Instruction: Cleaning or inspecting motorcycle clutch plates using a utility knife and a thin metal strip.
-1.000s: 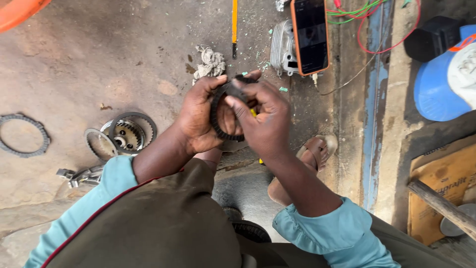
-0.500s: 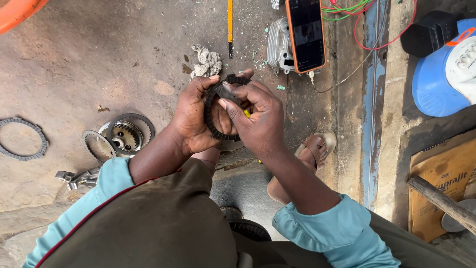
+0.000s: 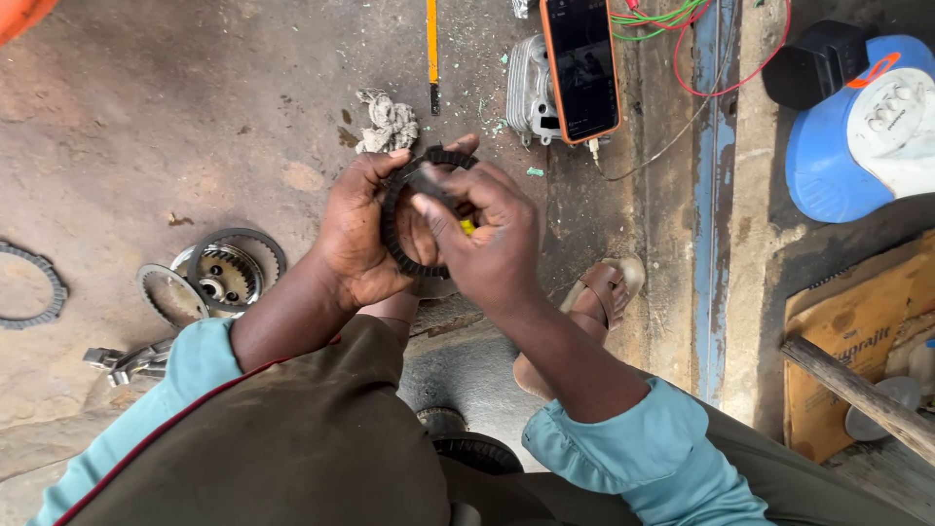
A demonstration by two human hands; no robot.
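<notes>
My left hand (image 3: 358, 234) grips a black toothed clutch ring (image 3: 393, 232) by its left rim, held upright above the concrete floor. My right hand (image 3: 492, 244) covers the ring's right side, its fingers curled over the rim, with a small yellow object (image 3: 468, 226) showing between the fingers. Both hands are dark with grease. Part of the ring is hidden behind my right hand.
On the floor to the left lie a clutch hub with steel plates (image 3: 212, 278), another toothed ring (image 3: 37, 287) and metal parts (image 3: 127, 360). Ahead are a rag (image 3: 388, 122), a yellow-handled tool (image 3: 431, 49), a phone (image 3: 580, 66) on an engine part, wires, and a blue container (image 3: 857, 127). My sandalled foot (image 3: 602, 292) is to the right.
Both hands have stayed together on the ring, turning it slightly; the right fingers have shifted over its rim. The camera view has drifted a little.
</notes>
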